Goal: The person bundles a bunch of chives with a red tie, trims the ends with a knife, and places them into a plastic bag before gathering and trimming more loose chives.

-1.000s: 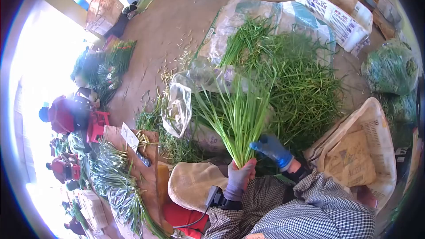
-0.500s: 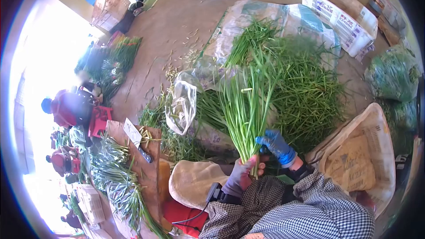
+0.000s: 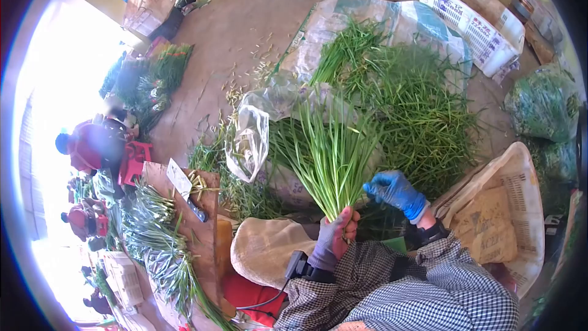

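A bunch of long green stalks (image 3: 334,175) fans upward from my left hand (image 3: 340,233), whose fingers wrap round its pale lower ends. This hand wears a grey glove with bare fingertips. Just right of the bunch is my right hand (image 3: 395,193) in a blue glove, apart from the stalks, its fingers curled; whether anything small is between them cannot be made out. Beyond the bunch lies a big loose heap of green stalks (image 3: 422,116) on a white sheet (image 3: 343,9). A clear plastic bag (image 3: 248,141) lies to the left.
On the left, a wooden board (image 3: 208,233) holds a knife (image 3: 187,190) and more stalks (image 3: 153,239). White crates stand at the back right (image 3: 471,24) and near right (image 3: 520,208). Two people (image 3: 89,147) sit at the far left. A bagged green bundle (image 3: 542,107) lies right.
My right hand has moved right, away from the bunch. My left hand has shifted slightly left, and the stalks now lean left and fan wider.
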Demonstrator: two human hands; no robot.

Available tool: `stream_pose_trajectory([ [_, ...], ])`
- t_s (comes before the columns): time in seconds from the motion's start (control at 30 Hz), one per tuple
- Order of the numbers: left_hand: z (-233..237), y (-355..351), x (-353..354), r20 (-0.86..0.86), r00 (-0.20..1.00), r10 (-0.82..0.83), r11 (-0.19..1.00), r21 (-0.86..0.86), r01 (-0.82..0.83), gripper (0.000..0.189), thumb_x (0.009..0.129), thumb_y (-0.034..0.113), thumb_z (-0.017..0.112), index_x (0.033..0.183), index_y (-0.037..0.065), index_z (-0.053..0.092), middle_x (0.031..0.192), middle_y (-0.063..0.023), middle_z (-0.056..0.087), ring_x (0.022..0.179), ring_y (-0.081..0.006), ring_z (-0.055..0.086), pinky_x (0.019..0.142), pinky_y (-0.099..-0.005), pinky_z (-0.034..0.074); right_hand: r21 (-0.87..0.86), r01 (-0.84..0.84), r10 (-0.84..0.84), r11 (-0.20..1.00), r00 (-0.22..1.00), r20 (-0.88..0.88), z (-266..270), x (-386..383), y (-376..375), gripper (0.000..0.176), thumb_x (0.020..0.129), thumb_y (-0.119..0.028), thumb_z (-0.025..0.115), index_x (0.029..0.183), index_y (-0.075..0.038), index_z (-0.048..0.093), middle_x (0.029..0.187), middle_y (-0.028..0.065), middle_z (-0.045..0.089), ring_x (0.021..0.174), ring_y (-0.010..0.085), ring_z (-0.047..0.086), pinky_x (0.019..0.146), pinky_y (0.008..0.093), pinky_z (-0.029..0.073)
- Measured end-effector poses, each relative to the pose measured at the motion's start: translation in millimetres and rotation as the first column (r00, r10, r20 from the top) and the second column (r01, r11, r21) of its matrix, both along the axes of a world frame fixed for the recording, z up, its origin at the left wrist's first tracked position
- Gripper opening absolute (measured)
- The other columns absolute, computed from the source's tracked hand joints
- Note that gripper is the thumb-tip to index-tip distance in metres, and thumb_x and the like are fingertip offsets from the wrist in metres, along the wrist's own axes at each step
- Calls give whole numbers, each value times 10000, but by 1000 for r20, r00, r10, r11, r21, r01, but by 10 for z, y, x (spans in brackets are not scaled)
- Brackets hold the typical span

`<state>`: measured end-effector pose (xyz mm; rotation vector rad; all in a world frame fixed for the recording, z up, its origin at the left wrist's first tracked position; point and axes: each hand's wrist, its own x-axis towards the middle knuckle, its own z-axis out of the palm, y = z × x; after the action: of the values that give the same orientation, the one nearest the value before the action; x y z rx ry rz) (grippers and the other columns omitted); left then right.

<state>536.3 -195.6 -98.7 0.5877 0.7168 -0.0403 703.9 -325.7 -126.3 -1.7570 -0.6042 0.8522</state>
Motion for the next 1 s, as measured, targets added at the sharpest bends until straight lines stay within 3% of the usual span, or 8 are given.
stream_pose_trajectory([
  [0.07,-26,-24,10,-48,999,-12,991,130,18,228,922,257,644,1012,57,581,823,-16,583,553,-34,412,459,-170,331,138,96,-72,986,983,-170,171,40,-27,244,896,-244,679,822,-12,683,659,13,629,586,57,563,556,231,464],
  [0.23,-224,-102,12,-54,999,2,978,206,9,224,907,245,665,962,36,608,802,-36,596,548,-59,438,449,-198,343,238,33,10,971,985,-175,233,-52,311,289,849,-298,730,802,-19,672,659,-2,610,593,73,559,559,232,470],
  [0.3,-250,-132,-9,-59,998,28,961,278,-11,229,902,242,673,958,29,610,802,-46,603,549,-69,450,449,-208,349,48,-57,43,997,968,245,18,-100,453,311,822,-305,758,789,-13,656,638,-13,574,594,72,510,570,251,453],
  [0.53,-255,-118,-5,-41,997,59,946,321,-42,232,900,233,675,970,21,611,812,-66,625,543,-90,497,453,-238,396,235,186,-135,954,967,-218,-44,-203,505,239,803,-206,774,766,0,656,617,-9,560,582,57,500,553,255,432],
  [0.67,-245,-100,35,-78,994,82,952,300,-55,222,911,240,661,967,32,603,796,-62,621,544,-90,498,457,-230,404,211,212,-166,954,962,-216,135,-228,473,184,806,-156,762,783,3,672,616,-5,572,570,59,515,550,259,439],
  [0.87,-208,-120,95,-141,984,113,949,307,-65,294,920,345,639,907,53,607,741,-47,630,512,-70,484,440,-216,384,273,4,-47,962,987,152,160,-275,572,140,854,-111,700,891,24,691,730,44,671,655,107,612,619,270,500],
  [0.97,-153,-67,105,-157,973,167,961,246,-126,327,934,378,609,895,54,589,715,-44,609,470,-59,436,399,-204,335,369,55,-96,928,991,93,92,-269,536,162,867,-123,686,932,25,690,745,48,677,664,116,624,630,274,515],
  [1.0,-142,-58,98,-143,972,184,965,215,-151,340,937,388,599,897,51,581,702,-43,598,451,-54,410,379,-199,309,329,103,-72,939,992,-104,75,-202,480,174,887,-156,659,932,10,686,796,84,694,692,124,648,642,267,513],
])
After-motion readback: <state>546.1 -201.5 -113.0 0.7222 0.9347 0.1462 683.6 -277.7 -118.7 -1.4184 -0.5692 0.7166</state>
